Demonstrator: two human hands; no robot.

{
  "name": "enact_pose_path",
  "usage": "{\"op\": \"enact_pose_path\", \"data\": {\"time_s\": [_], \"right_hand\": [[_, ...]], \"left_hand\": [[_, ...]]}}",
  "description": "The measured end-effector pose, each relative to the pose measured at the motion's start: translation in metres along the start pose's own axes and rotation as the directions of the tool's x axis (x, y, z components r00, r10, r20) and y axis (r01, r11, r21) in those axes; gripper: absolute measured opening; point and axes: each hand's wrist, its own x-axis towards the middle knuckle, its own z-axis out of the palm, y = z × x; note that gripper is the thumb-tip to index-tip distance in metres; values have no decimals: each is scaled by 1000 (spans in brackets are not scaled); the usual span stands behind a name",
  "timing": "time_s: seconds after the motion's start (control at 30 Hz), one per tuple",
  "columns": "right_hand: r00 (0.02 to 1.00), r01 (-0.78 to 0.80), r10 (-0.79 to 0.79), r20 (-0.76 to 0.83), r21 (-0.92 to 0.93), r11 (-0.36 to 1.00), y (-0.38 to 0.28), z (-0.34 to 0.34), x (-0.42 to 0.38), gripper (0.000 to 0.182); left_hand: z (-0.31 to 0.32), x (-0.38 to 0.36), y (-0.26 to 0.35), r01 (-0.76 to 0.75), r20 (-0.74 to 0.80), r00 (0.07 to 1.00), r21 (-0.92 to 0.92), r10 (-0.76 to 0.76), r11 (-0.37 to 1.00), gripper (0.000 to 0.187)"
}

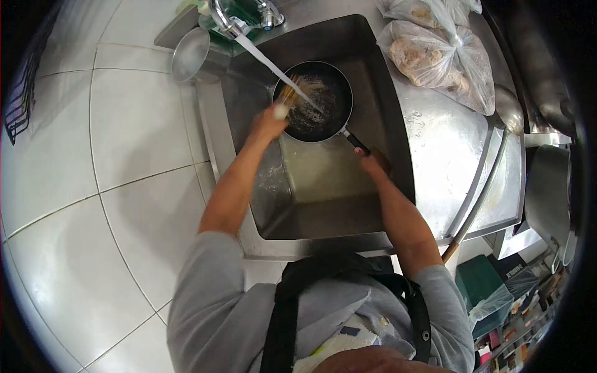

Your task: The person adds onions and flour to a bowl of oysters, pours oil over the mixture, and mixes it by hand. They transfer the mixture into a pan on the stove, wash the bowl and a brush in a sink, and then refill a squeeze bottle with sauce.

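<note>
A round black frying pan (pixel 329 93) is held over the metal sink (pixel 392 180), under water running from the faucet (pixel 225 22). My right hand (pixel 375 163) is closed round the pan's black handle. At the pan's left edge my left hand (pixel 268 122) grips a bristled brush (pixel 289 94), whose tan bristles touch the inside of the pan. A pale round end of the brush shows by my fingers. Cloudy water (pixel 329 177) lies in the bottom of the sink.
Knotted clear plastic bags (pixel 426 56) of food lie on the steel counter (pixel 429 133) at the right. A long-handled ladle (pixel 509 112) lies along its right side. A metal bowl (pixel 191 55) and a green container (pixel 242 12) stand by the sink's upper left corner.
</note>
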Motion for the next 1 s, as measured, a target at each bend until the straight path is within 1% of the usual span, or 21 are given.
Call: {"op": "enact_pose_path", "data": {"time_s": [0.03, 0.07, 0.13, 0.17, 0.2, 0.23, 0.27, 0.3, 0.33, 0.4, 0.5, 0.53, 0.57, 0.6, 0.7, 0.73, 0.8, 0.87, 0.9, 0.97, 1.0], "right_hand": [[1000, -4, 4, 16, -15, 1000, 2, 3, 1, 73], [1000, -9, 9, 24, -33, 999, 2, 2, 6, 74], [995, -77, 78, 54, -11, 997, 10, 15, 10, 74], [994, -93, 93, 51, 12, 996, 8, 13, 20, 74], [998, -54, 52, 36, 34, 998, 7, 10, 23, 75], [1000, -17, 16, 25, 57, 998, 8, 11, 23, 76], [1000, 19, -21, 21, 73, 997, 9, 14, 21, 78], [1000, 28, -28, -2, 72, 997, 6, 18, 21, 78], [999, 31, -30, -18, 72, 997, 6, 21, 18, 78], [996, 45, -42, -75, 38, 998, 8, 18, 18, 78], [994, 62, -65, -90, -39, 997, 6, 14, 19, 75], [997, 50, -52, -50, -54, 997, 3, 9, 15, 74], [999, 38, -39, -12, -73, 997, 1, 5, 12, 73], [998, 49, -51, -28, -60, 997, 2, 8, 13, 73], [996, 64, -63, -64, 9, 998, 6, 15, 26, 73], [998, 54, -53, -29, 29, 998, 17, 25, 27, 72], [996, 77, -76, -48, 23, 997, 8, 20, 36, 71], [990, 87, -92, -108, -53, 995, 2, 13, 15, 71], [988, 79, -90, -122, -90, 993, 0, 13, 14, 67], [985, 55, -78, -153, -151, 987, -4, 15, 11, 59], [983, 75, -90, -158, -95, 993, 0, 16, 17, 63]], "left_hand": [[19, 28, 4, 37, 74, 997, -163, -26, 986, 45], [47, 20, 27, -41, 6, 999, -96, 41, 995, 44], [58, -46, 61, -113, 81, 991, 134, 103, 985, 48], [72, -60, 25, -339, -110, 922, 231, 371, 912, 40], [64, -36, -15, -231, 61, 972, 134, 225, 964, 39], [44, 4, -58, -100, 248, 965, 59, 82, 993, 37], [29, 30, -81, 57, 436, 898, 9, -55, 998, 35], [3, 33, -26, 54, 337, 938, 78, -77, 995, 35], [4, 23, 3, -55, -22, 998, 46, 56, 997, 24], [63, 9, 31, -33, -5, 999, 80, 34, 996, 26], [74, -68, 0, -226, -55, 972, 75, 230, 971, 33], [53, -44, -7, -98, 136, 987, 80, 87, 992, 42], [21, 1, -14, 27, 319, 946, 105, -59, 994, 50], [3, 25, -20, 144, 485, 851, 154, -202, 977, 59], [57, 7, 31, 138, 156, 984, -358, -86, 924, 59], [76, -23, 37, 37, 129, 992, -351, 9, 936, 57], [100, -52, -20, -320, -71, 947, -113, 314, 941, 48], [49, -12, -33, 7, 283, 959, -109, 24, 994, 49], [30, 14, -25, 101, 299, 952, -89, -70, 991, 49], [49, 23, 11, 48, 13, 999, -243, -47, 969, 50], [63, 3, 39, 30, -27, 999, -193, -36, 981, 50]]}}
